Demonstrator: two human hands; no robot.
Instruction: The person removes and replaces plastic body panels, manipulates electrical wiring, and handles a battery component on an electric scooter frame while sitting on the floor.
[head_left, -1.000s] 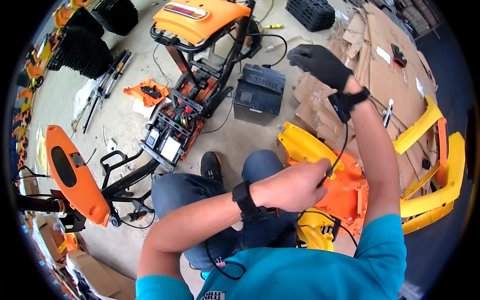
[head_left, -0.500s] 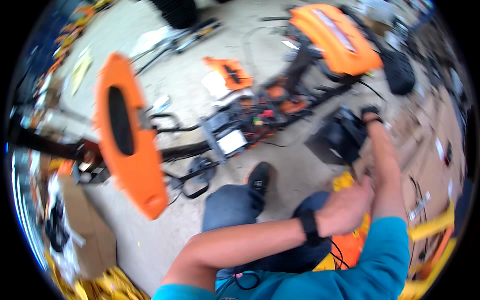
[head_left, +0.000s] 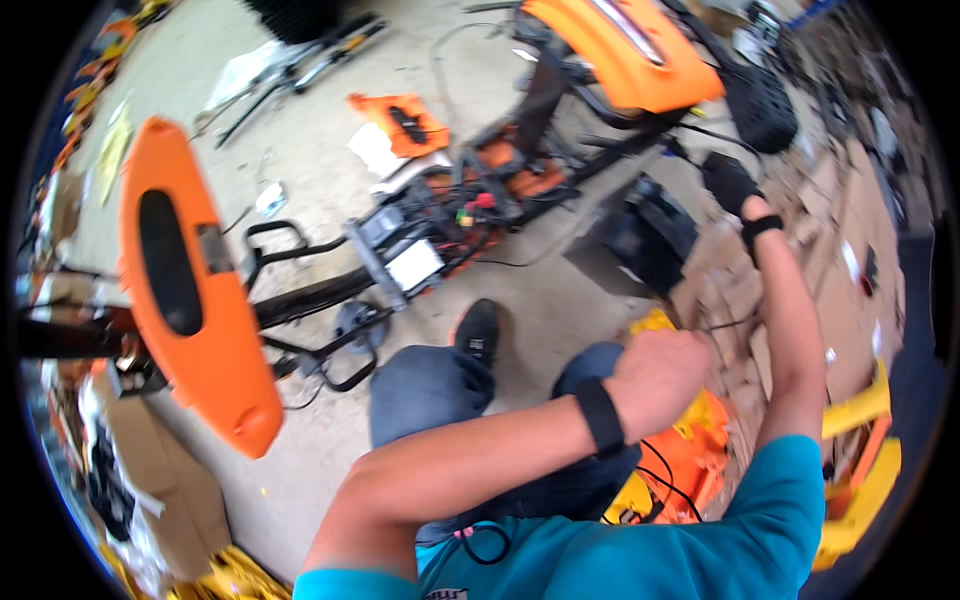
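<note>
My left hand (head_left: 660,385) is bare and closed in a fist over my right knee, a black strap round its wrist. A thin dark rod (head_left: 732,324) sticks out beside its knuckles; I cannot make out its kind. My right arm reaches forward, and black covering like a glove (head_left: 728,182) hides that hand's fingers. It is beyond and to the right of a black box-shaped part (head_left: 650,235) on the floor, apart from it. Left of that part lies a dark vehicle frame (head_left: 470,215) with exposed wiring, an orange body panel (head_left: 640,55) at its far end.
A long orange panel (head_left: 190,290) with a dark inset stands at the left. Flattened cardboard (head_left: 820,260) covers the floor at right. Yellow and orange parts (head_left: 700,440) lie by my right leg. An orange piece with a black item (head_left: 405,125) lies beyond the frame.
The whole view has shifted, the floor things sliding left. My right hand has moved farther out, away from the black box-shaped part. My left fist stays near my right knee.
</note>
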